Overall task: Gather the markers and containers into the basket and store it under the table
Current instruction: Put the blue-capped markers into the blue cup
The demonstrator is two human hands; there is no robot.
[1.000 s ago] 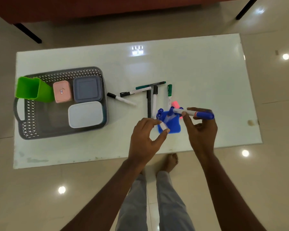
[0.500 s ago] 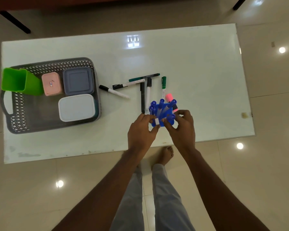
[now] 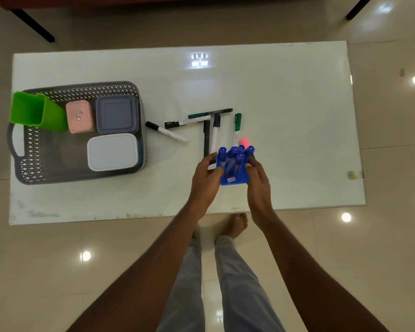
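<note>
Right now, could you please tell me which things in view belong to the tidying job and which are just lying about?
Job: grey basket, holding the green cup, pink box, grey box and white box; blue marker holder, gripped by left hand and right hand; loose markers; pink highlighter; table.
Lying about: yellowish scrap by the table's right edge; dark furniture leg beyond it.

The white rectangular table top (image 3: 285, 104) is smooth and glossy, mirroring a light. At left, the grey perforated plastic basket (image 3: 82, 174) looks matt. The blue square plastic marker holder (image 3: 240, 179) has a slight sheen. Beige floor tiles (image 3: 46, 259) shine.
</note>
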